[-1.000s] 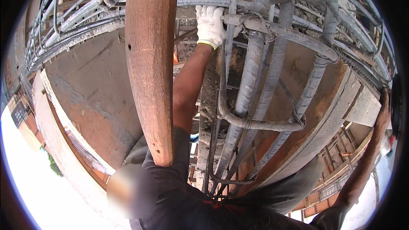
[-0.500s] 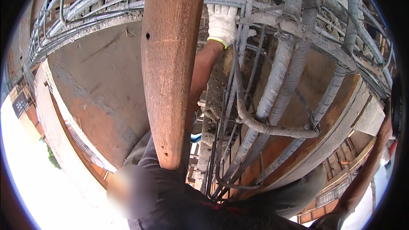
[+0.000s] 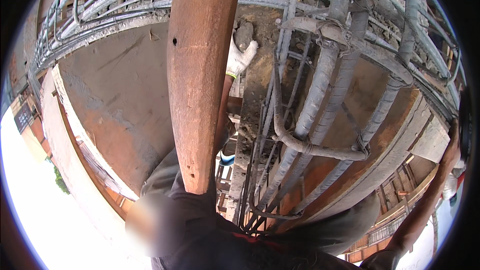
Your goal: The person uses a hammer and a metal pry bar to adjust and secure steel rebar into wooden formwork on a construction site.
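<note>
My left hand [image 3: 241,57], in a white knit glove with a yellow-green cuff, reaches out behind a thick wooden post [image 3: 197,80]. Its thumb stands well apart, pointing right, while the post hides most of the fingers. Just beyond the thumb is a grey lump [image 3: 244,35], on or beside the rough concrete; I cannot tell whether the fingers touch it. To the right of the hand rises a cage of tied steel bars [image 3: 320,90]. My right arm [image 3: 422,215] stretches up along the right rim, and its hand is lost past the picture's edge.
Mud-smeared formwork panels [image 3: 115,95] flank the cage on the left, with another panel [image 3: 372,90] at right. More reinforcing bars [image 3: 105,7] run along the far side. Through a gap below show a blue-and-white item [image 3: 227,160] and wooden slats. Something white and red [image 3: 452,182] sits at the right rim.
My left hand has drawn back and left from the horizontal bar, now partly behind the post, its thumb spread. A grey lump shows where the hand was. The view has shifted slightly.
</note>
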